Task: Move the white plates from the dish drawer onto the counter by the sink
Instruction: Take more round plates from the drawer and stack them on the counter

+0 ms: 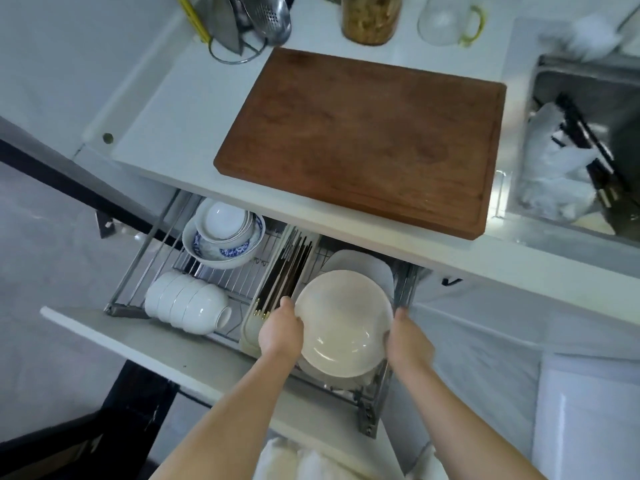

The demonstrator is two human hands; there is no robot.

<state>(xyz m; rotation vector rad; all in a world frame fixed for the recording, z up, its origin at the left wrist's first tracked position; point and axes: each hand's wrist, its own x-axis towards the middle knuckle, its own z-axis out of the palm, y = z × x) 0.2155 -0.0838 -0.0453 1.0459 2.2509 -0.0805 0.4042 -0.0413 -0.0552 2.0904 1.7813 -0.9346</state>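
Observation:
A round white plate [341, 320] stands tilted at the right end of the pulled-out dish drawer [166, 344]. My left hand [280, 330] grips its left rim and my right hand [408, 341] grips its right rim. More white plates [363, 263] stand behind it in the wire rack, partly under the counter edge, and the rim of another shows below it. The white counter [194, 129] runs above the drawer, with the steel sink [585, 143] at its right end.
A wooden cutting board [367, 140] covers most of the counter beside the sink. A utensil holder, a jar and a glass cup stand at the back. The drawer also holds stacked bowls [187, 303], blue-patterned bowls [225, 237] and chopsticks [287, 271].

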